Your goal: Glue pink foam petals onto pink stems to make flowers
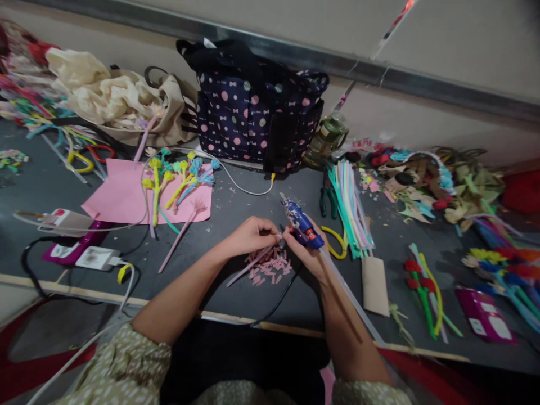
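My left hand [255,235] is closed in a pinch on a thin pink pipe cleaner [248,265], which slants down to the left. My right hand [307,254] is wrapped around a blue glue gun [300,222], its nozzle pointing away from me and crusted with dried glue. A long translucent glue stick [350,298] trails from the gun's back along my right forearm. The fingertips of both hands meet near the pipe cleaner's upper end; what lies between them is too small to make out. Just below are short cut pink pieces [272,267] in a loose pile.
Pipe-cleaner flowers [156,188] lie on pink paper [113,191] at left. To the right are pliers [328,197], a pipe-cleaner bundle [348,202], a cardboard tube [375,287] and red flowers [417,278]. A dotted bag [236,112] stands behind; cables [278,304] cross the table.
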The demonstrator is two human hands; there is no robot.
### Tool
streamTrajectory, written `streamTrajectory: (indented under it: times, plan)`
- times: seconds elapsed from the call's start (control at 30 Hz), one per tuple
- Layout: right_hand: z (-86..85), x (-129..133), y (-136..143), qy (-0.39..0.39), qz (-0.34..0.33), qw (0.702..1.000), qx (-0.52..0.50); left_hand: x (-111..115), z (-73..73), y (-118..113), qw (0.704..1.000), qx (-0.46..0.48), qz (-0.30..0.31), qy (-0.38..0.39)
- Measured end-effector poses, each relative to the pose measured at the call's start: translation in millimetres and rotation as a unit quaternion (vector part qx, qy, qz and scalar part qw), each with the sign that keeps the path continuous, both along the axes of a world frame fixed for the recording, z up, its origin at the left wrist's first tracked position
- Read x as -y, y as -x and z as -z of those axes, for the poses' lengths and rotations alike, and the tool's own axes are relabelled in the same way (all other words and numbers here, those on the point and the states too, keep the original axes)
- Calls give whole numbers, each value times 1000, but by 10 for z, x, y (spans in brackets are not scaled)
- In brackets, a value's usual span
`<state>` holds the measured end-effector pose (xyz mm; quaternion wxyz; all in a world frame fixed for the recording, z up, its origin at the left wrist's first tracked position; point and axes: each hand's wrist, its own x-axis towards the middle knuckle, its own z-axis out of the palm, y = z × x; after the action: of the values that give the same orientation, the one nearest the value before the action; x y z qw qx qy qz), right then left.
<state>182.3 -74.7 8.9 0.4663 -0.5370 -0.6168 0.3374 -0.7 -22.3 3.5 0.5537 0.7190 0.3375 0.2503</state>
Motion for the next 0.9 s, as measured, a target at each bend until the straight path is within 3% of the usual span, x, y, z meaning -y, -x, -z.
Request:
streamTrajectory:
  times: [0.37,0.77,0.9]
  plan:
    - [-16,6,-2,-12,-25,1000,14,7,-4,-29,1000,28,-11,-8]
    - [1,-11,18,-12,48,999,-21,0,21,6,998,19,-8,55]
    - [-17,-17,5,8,59,997,-53,-5,-5,-2,993,50,-46,101]
